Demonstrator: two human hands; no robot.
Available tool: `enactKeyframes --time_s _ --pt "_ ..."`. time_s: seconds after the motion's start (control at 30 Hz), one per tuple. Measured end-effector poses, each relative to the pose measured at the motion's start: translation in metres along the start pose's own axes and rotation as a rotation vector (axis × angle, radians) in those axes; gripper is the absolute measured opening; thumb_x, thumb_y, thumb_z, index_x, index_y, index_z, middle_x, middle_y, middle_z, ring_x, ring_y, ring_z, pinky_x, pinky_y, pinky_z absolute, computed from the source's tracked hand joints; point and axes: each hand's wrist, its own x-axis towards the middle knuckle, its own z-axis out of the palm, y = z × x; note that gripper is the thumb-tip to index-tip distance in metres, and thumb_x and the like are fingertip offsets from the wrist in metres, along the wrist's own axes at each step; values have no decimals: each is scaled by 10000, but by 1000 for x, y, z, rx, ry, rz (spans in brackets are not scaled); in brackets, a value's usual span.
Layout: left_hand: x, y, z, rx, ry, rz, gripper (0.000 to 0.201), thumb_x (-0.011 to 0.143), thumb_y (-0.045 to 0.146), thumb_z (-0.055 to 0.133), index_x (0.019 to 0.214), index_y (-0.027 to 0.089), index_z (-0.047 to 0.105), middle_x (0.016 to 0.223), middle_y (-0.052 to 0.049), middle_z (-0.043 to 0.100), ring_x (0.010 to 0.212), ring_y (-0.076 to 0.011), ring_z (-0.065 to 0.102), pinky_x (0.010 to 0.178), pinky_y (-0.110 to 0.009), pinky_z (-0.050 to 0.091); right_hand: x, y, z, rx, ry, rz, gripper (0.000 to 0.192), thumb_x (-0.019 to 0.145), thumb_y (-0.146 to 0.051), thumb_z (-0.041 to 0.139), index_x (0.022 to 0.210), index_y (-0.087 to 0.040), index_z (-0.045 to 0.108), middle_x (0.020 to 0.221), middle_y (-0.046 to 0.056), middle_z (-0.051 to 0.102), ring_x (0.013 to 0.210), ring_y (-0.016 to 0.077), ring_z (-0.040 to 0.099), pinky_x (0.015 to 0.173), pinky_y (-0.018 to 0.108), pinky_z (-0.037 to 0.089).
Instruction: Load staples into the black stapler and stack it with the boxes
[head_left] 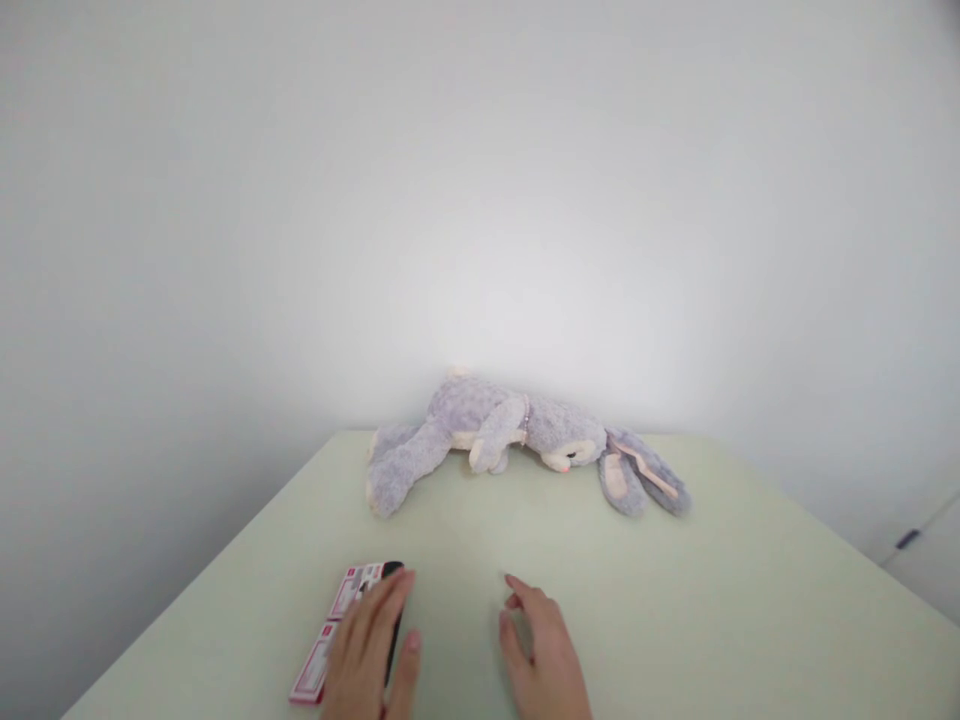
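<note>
left hand (371, 650) lies flat on the pink-and-white card (330, 630), fingers together — right hand (540, 650) rests on the surface (750, 600), fingers loosely spread.

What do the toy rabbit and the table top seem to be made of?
The toy rabbit looks like soft plush fabric: its grey-lilac surface is fuzzy and matte, and its ears and limbs lie limp. The table top looks like a smooth, pale green laminate or painted board, with an even, matte surface and no visible grain; which one cannot be told.

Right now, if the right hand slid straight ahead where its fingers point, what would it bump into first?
Probably the grey plush rabbit lying at the table's far edge; the pale green tabletop between it and the right hand looks bare.
</note>
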Motion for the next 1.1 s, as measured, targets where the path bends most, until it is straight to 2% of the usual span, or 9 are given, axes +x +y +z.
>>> enactKeyframes --time_s 0.07,0.1,0.2,0.3,0.43,0.63,0.77,1.0,1.1 --pt "3 28 28 -39 -131 200 603 993 355 512 1571 338 341 1533 -31 537 1384 -219 528 1137 -401 475 -5 27 -34 -193 7 -38 556 969 -396 455 1473 -176 541 1427 147 599 1379 321 494 1178 466 379" --pt "3 39 43 -35 -167 258 621 989 354 522 1579 334 329 1532 -29 541 1376 -225 542 1121 -398 495 -7 38 -49 -283 -16 -31 590 964 -395 464 1513 -179 499 1509 131 540 1455 335 411 1207 499 343" --pt "0 58 84 30 -217 265 659 1005 354 481 1613 319 232 1601 -32 440 1434 -270 482 1125 -483 489 -15 59 -77 -477 -134 -4 620 987 -436 441 1579 -264 380 1629 31 375 1538 349 254 1237 592 268" --pt "-5 59 104 89 -207 243 666 1009 413 483 1613 320 218 1626 -39 377 1455 -306 447 1113 -522 476 -19 60 -81 -590 -196 -1 589 1014 -477 390 1586 -369 296 1647 -47 262 1544 334 215 1241 629 228" --pt "-8 54 107 144 -194 278 679 1001 486 487 1607 307 237 1628 -40 361 1451 -309 452 1108 -502 460 -20 50 -73 -712 -180 40 591 1018 -526 358 1580 -376 254 1643 -54 188 1541 348 187 1228 671 208" --pt "-7 56 102 195 -223 302 711 997 560 446 1609 271 227 1643 -43 326 1465 -307 430 1122 -483 436 -21 49 -72 -775 -182 11 629 1024 -619 270 1584 -333 241 1643 -43 165 1538 339 201 1217 666 244" --pt "-10 57 100 190 -226 279 708 1001 561 449 1610 307 194 1645 -19 326 1467 -289 429 1139 -455 415 -22 50 -73 -795 -162 8 625 1020 -617 288 1581 -342 251 1639 -44 186 1532 344 221 1207 675 264" --pt "-17 55 103 215 -228 265 703 1011 554 424 1609 332 130 1635 -12 336 1441 -290 467 1109 -474 429 -21 50 -73 -797 -170 8 616 1022 -604 294 1579 -346 242 1637 -49 184 1533 339 220 1212 661 265" --pt "-16 55 102 188 -247 243 731 1013 545 420 1612 308 75 1639 -11 326 1454 -284 450 1125 -466 423 -22 54 -72 -794 -152 -4 611 1024 -605 297 1580 -360 228 1639 -54 188 1533 336 222 1210 655 279"
